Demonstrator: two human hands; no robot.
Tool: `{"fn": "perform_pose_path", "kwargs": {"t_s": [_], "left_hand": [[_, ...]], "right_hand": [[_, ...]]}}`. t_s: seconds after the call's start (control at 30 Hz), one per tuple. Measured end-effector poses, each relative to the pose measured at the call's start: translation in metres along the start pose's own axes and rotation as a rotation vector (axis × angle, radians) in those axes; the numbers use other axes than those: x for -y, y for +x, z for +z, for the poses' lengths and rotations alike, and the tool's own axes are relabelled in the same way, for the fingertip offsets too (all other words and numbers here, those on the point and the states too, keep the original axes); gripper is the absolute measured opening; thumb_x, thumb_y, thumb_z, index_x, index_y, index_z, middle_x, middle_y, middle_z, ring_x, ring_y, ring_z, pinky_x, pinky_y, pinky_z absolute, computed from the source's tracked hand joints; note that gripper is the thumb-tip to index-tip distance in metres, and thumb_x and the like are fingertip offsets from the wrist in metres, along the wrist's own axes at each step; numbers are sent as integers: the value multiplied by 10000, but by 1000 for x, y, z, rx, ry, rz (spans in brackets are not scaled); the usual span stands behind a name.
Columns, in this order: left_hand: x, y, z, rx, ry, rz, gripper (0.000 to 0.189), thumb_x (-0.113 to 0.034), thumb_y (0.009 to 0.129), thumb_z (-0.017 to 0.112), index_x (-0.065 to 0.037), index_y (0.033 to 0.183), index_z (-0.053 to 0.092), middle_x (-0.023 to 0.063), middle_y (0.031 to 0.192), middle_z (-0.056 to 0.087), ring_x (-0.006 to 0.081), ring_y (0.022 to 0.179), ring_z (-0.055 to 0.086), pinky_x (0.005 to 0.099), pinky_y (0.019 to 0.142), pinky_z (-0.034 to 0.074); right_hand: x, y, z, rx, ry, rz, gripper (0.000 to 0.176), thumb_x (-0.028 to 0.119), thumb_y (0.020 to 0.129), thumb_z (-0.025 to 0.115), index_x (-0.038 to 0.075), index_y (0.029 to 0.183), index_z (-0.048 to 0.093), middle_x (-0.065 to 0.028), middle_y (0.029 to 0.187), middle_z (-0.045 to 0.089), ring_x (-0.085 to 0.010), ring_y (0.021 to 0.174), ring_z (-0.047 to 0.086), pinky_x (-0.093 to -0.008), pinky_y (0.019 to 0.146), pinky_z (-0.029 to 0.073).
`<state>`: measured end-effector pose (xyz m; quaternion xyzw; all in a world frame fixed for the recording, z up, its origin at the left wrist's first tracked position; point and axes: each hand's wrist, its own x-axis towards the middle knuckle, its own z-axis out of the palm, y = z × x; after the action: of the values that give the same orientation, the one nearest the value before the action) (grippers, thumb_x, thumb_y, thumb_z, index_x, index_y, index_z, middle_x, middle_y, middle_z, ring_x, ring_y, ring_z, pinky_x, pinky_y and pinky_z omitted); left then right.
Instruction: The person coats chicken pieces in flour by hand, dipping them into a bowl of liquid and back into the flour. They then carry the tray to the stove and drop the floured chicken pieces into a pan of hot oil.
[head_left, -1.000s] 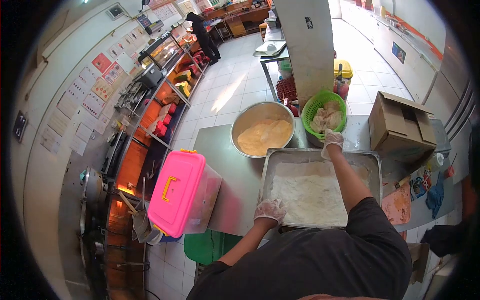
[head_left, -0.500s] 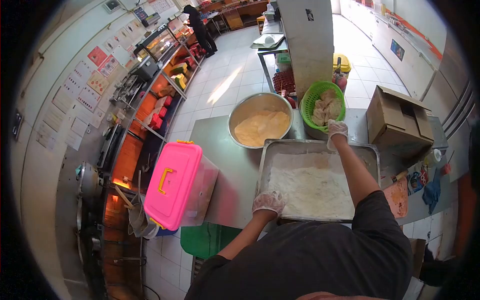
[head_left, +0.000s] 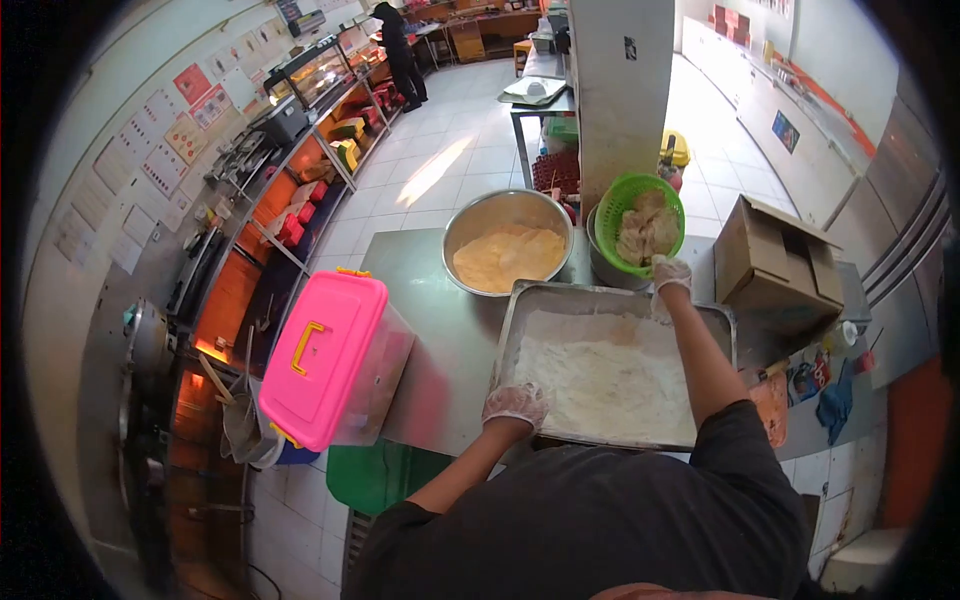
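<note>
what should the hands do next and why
Probably tip the green basket a little further toward the tray: the right hand is at the basket's near rim, pale pieces lie inside, and the tray, with white powder spread in it, sits on the near side, the left hand at its near left corner.

tray (head_left: 590, 298): dull metal | basket (head_left: 612, 215): plastic | bowl (head_left: 505, 212): smooth metal | carton (head_left: 748, 255): matt cardboard

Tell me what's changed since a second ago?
The basket, with the right hand at its rim, has shifted slightly right over the pot, toward the box. Nothing visibly taken hold of or let go. The left hand, tray, bowl and tub stayed put.
</note>
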<state>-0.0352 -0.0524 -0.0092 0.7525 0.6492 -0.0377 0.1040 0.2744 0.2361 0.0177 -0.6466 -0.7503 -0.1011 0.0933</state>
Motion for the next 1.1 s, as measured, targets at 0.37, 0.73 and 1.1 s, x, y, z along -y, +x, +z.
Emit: {"fn": "perform_pose_path", "kwargs": {"t_s": [0.37, 0.73, 1.1], "left_hand": [[-6, -10, -17, -75, 48, 51, 190, -241, 854, 481, -160, 922, 640, 102, 971, 619, 289, 885, 636, 419, 696, 522], [-7, -11, -28, 55, -98, -77, 433, -448, 888, 403, -121, 1070, 620, 131, 1104, 637, 331, 1002, 613, 454, 841, 485], [4, -3, 0, -61, -232, -49, 521, -534, 875, 408, -102, 1040, 647, 168, 1030, 652, 359, 942, 630, 454, 821, 491]], "right_hand": [[1, -10, -10, 194, 519, 435, 370, 340, 836, 501, 21, 897, 678, -232, 902, 663, -350, 868, 648, -449, 736, 489], [-31, 25, 75, 294, 1843, 637, 303, 205, 841, 601, 35, 1091, 605, -96, 955, 644, -222, 786, 638, -351, 731, 525], [-34, 35, 44, 215, 1406, 549, 404, 318, 822, 605, -10, 1057, 624, -109, 922, 629, -201, 780, 591, -369, 688, 472]]}}
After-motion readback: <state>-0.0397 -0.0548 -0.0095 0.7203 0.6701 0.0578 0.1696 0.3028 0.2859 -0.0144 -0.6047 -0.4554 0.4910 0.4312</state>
